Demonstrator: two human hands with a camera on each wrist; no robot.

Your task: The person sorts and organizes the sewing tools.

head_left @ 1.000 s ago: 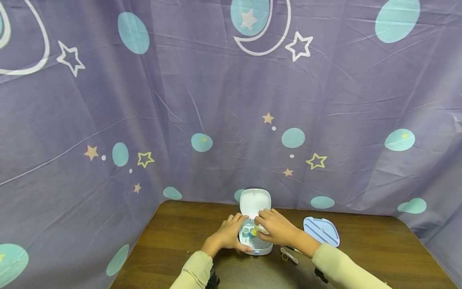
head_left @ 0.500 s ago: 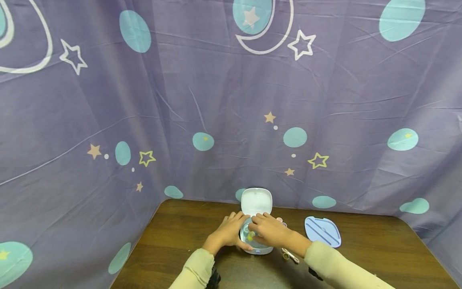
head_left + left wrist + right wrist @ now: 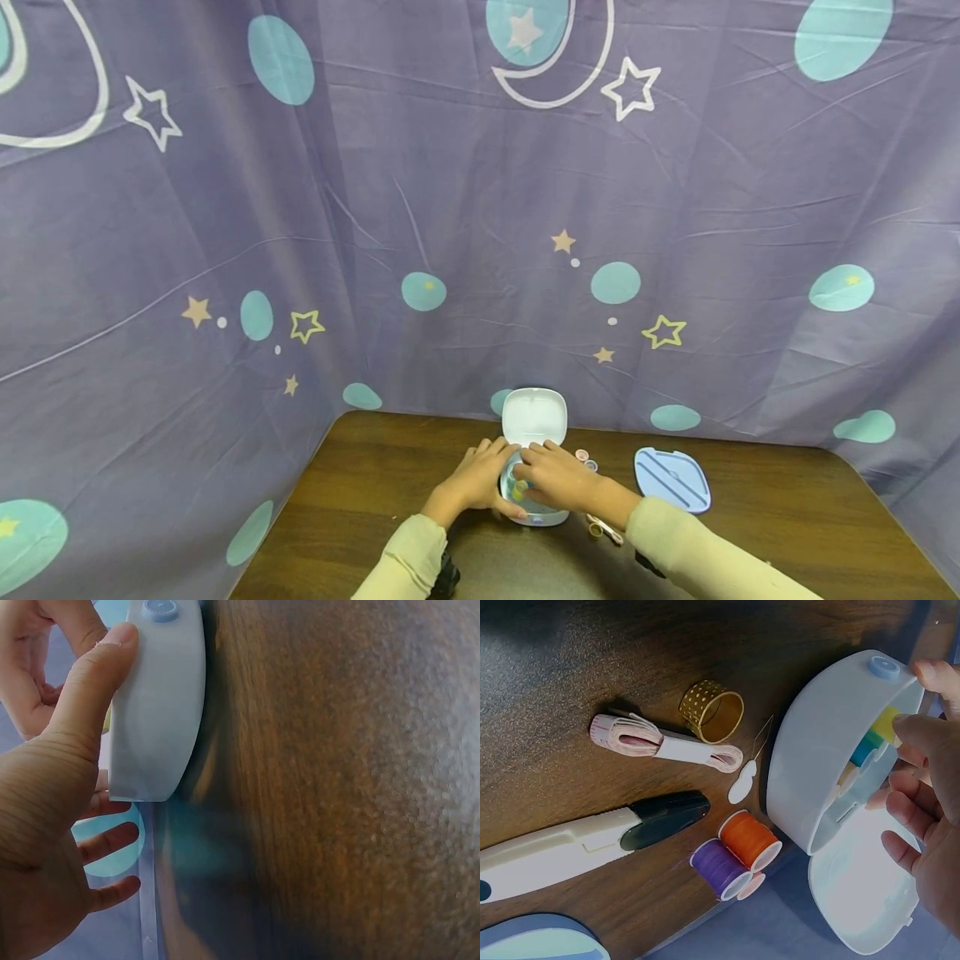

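Note:
A small white sewing box (image 3: 806,754) stands on the table with its lid (image 3: 535,417) raised at the back. My left hand (image 3: 477,481) grips the box's left side, thumb (image 3: 112,656) at the front rim. Inside the box, my right hand (image 3: 557,477) pinches a yellow thread spool (image 3: 887,724) between thumb and fingers. A teal spool (image 3: 866,748) and a tan spool (image 3: 847,775) sit beside the yellow one. My right fingers partly hide the box's interior.
Right of the box lie an orange spool (image 3: 750,838), a purple spool (image 3: 718,866), a gold thimble (image 3: 697,712), a folded tape measure (image 3: 667,747), a needle threader (image 3: 742,784) and a white tool with a black cap (image 3: 665,817). Farther right is a blue tray (image 3: 672,480).
My right hand has moved slightly left over the box, bringing the yellow spool nearer its left side. The spools to the right of the box have come into view. My left hand keeps its hold.

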